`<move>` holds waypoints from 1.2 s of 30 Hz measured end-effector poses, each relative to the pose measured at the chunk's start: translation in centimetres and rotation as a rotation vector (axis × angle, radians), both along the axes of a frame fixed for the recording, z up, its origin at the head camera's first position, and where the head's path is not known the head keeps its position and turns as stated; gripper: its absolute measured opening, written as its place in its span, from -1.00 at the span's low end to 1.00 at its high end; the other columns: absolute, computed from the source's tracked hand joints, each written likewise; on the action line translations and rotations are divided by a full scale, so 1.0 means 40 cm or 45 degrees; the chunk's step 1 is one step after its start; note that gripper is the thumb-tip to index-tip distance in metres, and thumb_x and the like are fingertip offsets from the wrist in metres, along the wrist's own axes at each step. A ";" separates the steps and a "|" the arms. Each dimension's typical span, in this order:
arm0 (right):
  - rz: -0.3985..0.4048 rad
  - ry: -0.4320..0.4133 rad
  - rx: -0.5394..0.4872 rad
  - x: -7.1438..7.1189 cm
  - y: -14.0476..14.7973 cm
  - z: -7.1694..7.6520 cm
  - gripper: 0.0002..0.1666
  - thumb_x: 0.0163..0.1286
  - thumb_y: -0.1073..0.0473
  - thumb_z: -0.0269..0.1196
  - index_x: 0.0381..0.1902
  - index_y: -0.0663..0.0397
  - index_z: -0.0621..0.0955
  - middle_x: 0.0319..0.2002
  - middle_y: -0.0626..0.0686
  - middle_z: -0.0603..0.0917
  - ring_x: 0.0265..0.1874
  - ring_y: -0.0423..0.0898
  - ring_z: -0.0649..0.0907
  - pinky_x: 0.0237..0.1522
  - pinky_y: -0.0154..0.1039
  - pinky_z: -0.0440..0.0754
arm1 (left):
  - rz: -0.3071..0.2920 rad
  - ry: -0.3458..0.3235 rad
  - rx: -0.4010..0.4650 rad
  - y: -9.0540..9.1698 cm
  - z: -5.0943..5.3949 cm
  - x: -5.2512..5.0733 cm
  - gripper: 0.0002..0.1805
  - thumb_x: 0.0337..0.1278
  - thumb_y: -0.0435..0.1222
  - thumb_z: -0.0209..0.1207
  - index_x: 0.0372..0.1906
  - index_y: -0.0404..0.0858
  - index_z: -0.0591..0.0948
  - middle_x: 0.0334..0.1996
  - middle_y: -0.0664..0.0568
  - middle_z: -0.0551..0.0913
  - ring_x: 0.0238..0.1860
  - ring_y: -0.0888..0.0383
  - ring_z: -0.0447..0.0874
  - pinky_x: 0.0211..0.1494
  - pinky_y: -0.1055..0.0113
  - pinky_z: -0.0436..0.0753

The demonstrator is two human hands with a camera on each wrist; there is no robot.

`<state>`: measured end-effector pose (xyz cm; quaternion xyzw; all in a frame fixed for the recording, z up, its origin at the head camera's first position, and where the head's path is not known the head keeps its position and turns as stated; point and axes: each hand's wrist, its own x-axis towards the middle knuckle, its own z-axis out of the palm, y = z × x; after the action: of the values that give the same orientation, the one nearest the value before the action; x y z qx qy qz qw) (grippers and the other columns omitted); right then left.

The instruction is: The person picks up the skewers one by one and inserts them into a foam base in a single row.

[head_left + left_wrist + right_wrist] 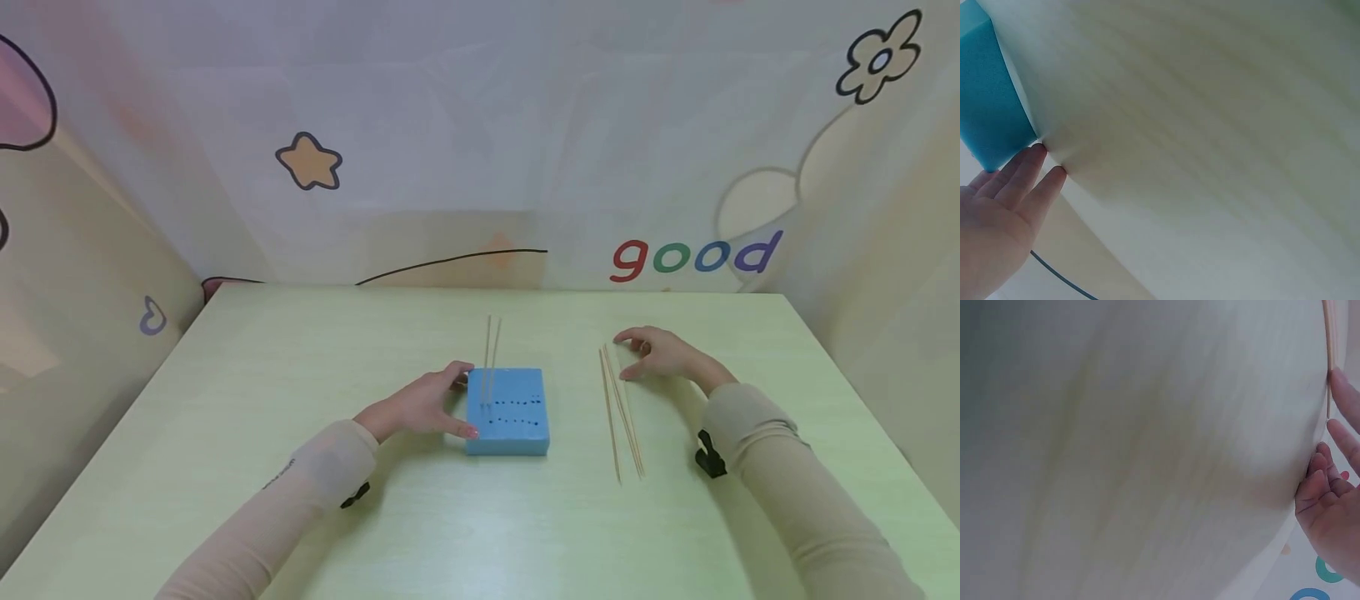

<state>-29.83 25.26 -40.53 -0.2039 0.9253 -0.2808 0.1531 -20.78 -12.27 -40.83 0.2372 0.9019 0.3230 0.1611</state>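
My left hand (427, 405) rests at the left side of a blue foam block (517, 392), thumb near its front and fingers by its back corner. In the left wrist view the fingers (1025, 178) look straight, touching the block's (994, 94) edge. Two thin wooden sticks (492, 354) stand upright in the block's left part; rows of dark dots mark its top. Beside several sticks (617, 400) lying on the table, my right hand (660, 353) has thumb and forefinger spread at their far ends. Whether it touches one, I cannot tell.
The pale table (360, 533) carries the block near its middle and the loose sticks to the right. A printed backdrop (465, 150) rises behind its far edge and at both sides. Black clips or straps (709, 455) show at both wrists.
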 end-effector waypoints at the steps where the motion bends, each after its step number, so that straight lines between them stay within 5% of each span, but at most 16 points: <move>1: 0.001 -0.005 -0.004 -0.002 0.001 -0.001 -0.31 0.06 0.14 0.39 0.11 0.28 0.41 -0.05 0.33 0.41 -0.11 0.18 0.38 0.00 0.09 0.34 | 0.001 0.002 -0.001 0.000 0.000 0.000 0.07 -0.27 -0.01 0.40 0.33 -0.32 0.09 0.20 -0.11 0.36 0.23 0.01 0.28 0.29 0.14 0.22; 15: 0.013 -0.081 -0.107 -0.016 -0.005 -0.006 -0.51 0.09 0.30 0.34 -0.09 0.31 0.37 -0.23 0.23 0.32 -0.19 0.13 0.32 -0.12 -0.04 0.29 | 0.009 -0.004 -0.002 0.001 0.002 0.000 0.06 -0.27 -0.04 0.42 0.34 -0.30 0.09 0.21 -0.10 0.36 0.23 0.02 0.28 0.29 0.15 0.22; 28: 0.000 -0.095 -0.021 -0.023 -0.008 -0.003 -0.41 0.11 0.23 0.33 0.09 0.22 0.40 -0.13 0.23 0.37 -0.11 0.14 0.33 0.00 0.06 0.31 | -0.002 -0.005 0.037 0.001 0.002 0.003 0.06 -0.27 -0.05 0.42 0.32 -0.34 0.10 0.19 -0.13 0.37 0.22 -0.02 0.30 0.27 0.12 0.24; 36: -0.038 -0.107 -0.060 -0.024 -0.006 -0.007 -0.50 0.10 0.28 0.34 -0.04 0.30 0.39 -0.21 0.18 0.36 -0.15 0.10 0.33 -0.06 -0.05 0.30 | 0.001 -0.014 0.037 0.001 0.002 0.003 0.04 -0.28 -0.07 0.43 0.32 -0.32 0.11 0.19 -0.12 0.37 0.22 -0.01 0.30 0.27 0.14 0.25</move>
<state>-30.79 25.00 -40.80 -0.1815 0.9141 -0.3132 0.1827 -20.67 -12.23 -40.77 0.2372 0.8963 0.3375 0.1626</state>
